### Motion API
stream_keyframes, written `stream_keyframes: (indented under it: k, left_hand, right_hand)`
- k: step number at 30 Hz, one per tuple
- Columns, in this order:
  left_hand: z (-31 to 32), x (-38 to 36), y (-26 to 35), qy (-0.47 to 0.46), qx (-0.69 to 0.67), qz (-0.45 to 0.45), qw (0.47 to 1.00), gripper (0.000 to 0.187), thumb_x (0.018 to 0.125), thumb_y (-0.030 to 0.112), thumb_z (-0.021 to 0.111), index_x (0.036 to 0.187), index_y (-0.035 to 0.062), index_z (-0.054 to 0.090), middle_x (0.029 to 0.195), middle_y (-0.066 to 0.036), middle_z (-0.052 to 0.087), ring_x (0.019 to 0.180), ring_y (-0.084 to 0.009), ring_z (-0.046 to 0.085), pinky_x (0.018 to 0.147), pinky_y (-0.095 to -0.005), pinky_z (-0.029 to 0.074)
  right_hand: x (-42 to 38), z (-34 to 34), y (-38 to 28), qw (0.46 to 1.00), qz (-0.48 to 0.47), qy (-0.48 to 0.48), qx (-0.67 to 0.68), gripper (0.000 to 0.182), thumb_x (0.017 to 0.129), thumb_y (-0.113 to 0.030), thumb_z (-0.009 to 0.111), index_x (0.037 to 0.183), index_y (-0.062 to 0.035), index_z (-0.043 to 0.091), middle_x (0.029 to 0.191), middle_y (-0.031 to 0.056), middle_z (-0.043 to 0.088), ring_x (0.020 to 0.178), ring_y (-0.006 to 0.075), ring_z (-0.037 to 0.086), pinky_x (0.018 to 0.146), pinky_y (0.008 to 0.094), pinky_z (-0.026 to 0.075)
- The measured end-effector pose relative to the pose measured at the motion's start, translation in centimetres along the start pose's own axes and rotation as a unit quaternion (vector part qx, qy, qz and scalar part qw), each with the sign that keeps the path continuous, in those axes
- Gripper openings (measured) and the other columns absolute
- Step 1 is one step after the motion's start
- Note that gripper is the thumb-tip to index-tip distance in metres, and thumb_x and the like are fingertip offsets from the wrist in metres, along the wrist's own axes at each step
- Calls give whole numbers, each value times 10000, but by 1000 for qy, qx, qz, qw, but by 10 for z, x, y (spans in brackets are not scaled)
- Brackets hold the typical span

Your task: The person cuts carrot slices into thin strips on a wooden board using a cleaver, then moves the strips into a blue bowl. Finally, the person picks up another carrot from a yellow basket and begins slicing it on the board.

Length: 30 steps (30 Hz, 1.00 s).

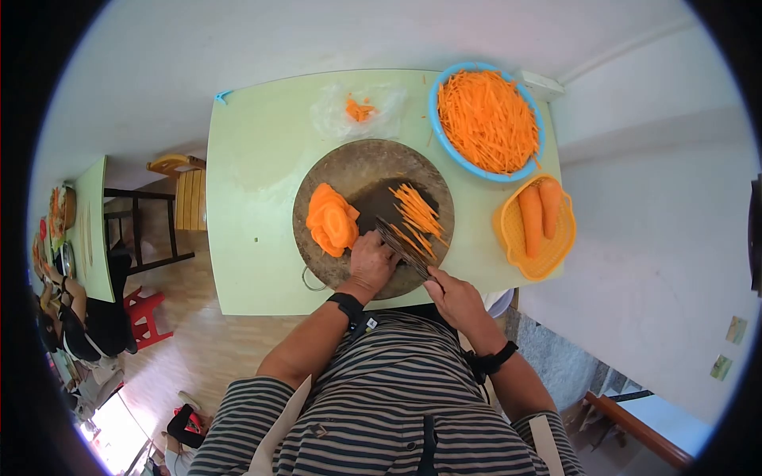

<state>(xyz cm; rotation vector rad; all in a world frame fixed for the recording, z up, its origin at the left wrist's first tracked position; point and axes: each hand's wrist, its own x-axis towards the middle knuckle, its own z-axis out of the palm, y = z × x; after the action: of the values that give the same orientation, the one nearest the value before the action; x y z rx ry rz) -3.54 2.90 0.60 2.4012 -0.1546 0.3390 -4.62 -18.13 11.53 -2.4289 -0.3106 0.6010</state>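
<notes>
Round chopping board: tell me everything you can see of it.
The round chopping board looks wooden, grey-brown and worn, with a darker, damp-looking patch from the middle toward the right. It lies flat on the pale green table, near the person's edge. A wire ring shows at its near left rim. Overlapping carrot slices lie on its left, thin carrot strips on its right. The left hand and the knife are over its near part; whether they touch it is unclear.
</notes>
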Motion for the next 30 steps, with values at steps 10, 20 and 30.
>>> stream_keyframes:
  k: [10,20,30]
  left_hand:
    - [2,-1,-1,5,19,15,1000,154,711,183,815,822,97,750,823,-78,566,803,-287,595,715,-435,472]
    - [0,1,-1,13,4,-2,1000,134,720,163,806,814,95,739,833,-74,573,801,-280,598,700,-421,474]
    - [2,0,-3,7,15,13,1000,154,713,175,818,808,86,736,822,-81,566,801,-286,596,704,-422,474]
  right_hand:
    - [34,5,-11,999,25,-30,-24,402,1038,-357,578,1307,-67,643,983,267,716,900,446,701,786,481,561]
    - [4,0,2,999,9,-7,32,421,1033,-395,576,1279,-64,659,958,254,724,893,446,700,785,500,559]
    - [29,8,-9,1000,13,-7,-4,427,1023,-408,586,1298,-88,653,936,251,725,868,439,705,765,505,560]
